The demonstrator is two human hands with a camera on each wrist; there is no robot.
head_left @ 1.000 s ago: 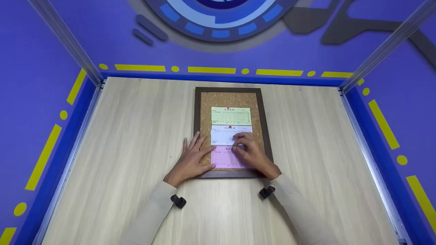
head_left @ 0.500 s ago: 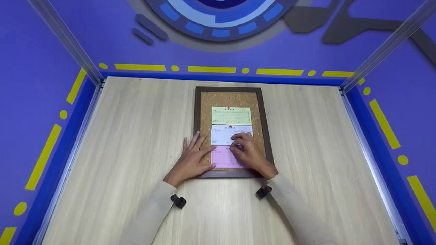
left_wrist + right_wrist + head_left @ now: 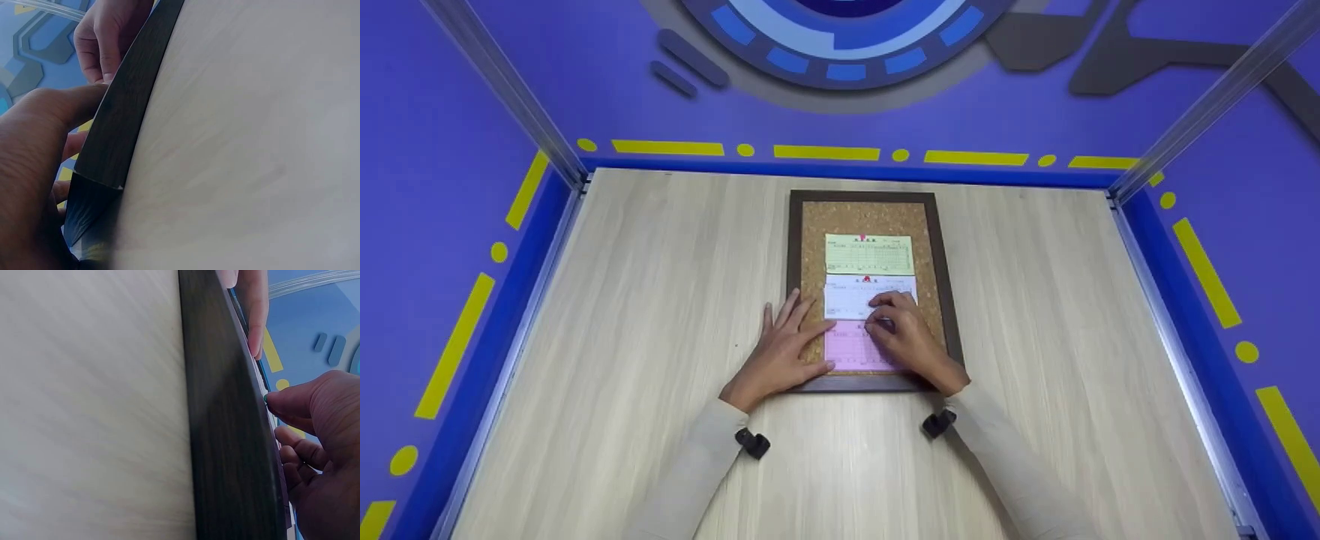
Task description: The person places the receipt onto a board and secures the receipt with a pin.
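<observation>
A cork board in a dark wooden frame lies on the table with three printed slips one below another. Uppermost is a green slip under a pinkish-red push pin; the white slip below has a red push pin. My left hand, fingers spread, rests across the board's left edge, its index finger and thumb at the left side of the pink slip. Near that slip's top edge, my right hand pinches a small green push pin, mostly hidden by thumb and finger.
The light wood-grain table spreads around the board. Blue walls with yellow markings enclose its back and sides. A dark device is worn on the left wrist and a similar one on the right.
My right hand has shifted slightly left along the top of the pink slip, most of it in the first half second. The left hand and the slips stay where they were.
</observation>
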